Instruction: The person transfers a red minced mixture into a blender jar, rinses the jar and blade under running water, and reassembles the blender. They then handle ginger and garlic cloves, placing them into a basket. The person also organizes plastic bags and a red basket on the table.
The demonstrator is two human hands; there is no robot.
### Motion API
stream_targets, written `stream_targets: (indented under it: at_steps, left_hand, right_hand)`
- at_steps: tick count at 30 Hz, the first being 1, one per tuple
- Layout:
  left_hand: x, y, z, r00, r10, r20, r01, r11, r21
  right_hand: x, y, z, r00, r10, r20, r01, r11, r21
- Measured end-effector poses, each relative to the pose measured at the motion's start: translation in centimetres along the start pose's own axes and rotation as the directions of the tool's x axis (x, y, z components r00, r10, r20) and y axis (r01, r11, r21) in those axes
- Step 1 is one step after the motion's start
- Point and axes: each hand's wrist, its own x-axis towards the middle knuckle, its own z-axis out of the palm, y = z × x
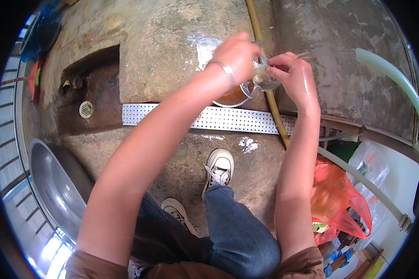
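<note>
My left hand point(235, 57), blurred and wearing a silver bracelet point(226, 69), is at a small glassy, wet-looking object point(262, 68) between my two hands. My right hand point(289, 69) pinches that object's right side with thumb and fingers. What exactly it is, I cannot tell. Directly below my left hand, partly hidden by it, a round bowl point(232, 104) with orange-brown contents stands on the wet concrete. Thin strands, blurred, stick out past the right fingers.
A perforated metal drain cover point(230, 120) crosses the floor, with a yellowish hose point(277, 118) over it. A sunken drain pit point(90, 94) and a large metal basin point(56, 185) lie left. At right are a clear braided hose point(387, 68) and a red plastic bag point(335, 195).
</note>
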Motion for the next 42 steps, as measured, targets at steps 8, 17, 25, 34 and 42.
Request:
stream_targets:
  at_steps: [8, 17, 25, 34, 42]
  left_hand:
    - [5.3, 5.7, 5.0, 0.964, 0.044, 0.261, -0.035, 0.999, -0.040]
    - [5.1, 3.5, 3.5, 0.999, 0.029, 0.045, -0.026, 0.996, -0.082]
    - [-3.0, -4.0, -6.8, 0.986, -0.104, -0.130, 0.109, 0.994, 0.032]
    - [-19.4, -11.6, -14.9, 0.635, -0.606, -0.480, 0.699, 0.714, 0.023]
    - [-24.9, -13.8, -19.2, 0.410, -0.659, -0.631, 0.781, 0.611, -0.130]
  right_hand:
    - [-3.2, 2.1, -3.2, 0.941, 0.193, -0.279, -0.182, 0.981, 0.068]
    - [-2.8, 4.7, -2.3, 0.894, 0.285, -0.345, -0.019, 0.795, 0.606]
    - [-0.1, 15.8, 10.1, 0.960, 0.280, -0.016, -0.280, 0.960, 0.000]
    - [1.2, 9.5, 9.0, 0.802, 0.456, 0.385, -0.591, 0.700, 0.401]
    - [4.9, 2.7, 10.7, 0.897, 0.246, 0.367, -0.361, 0.887, 0.289]
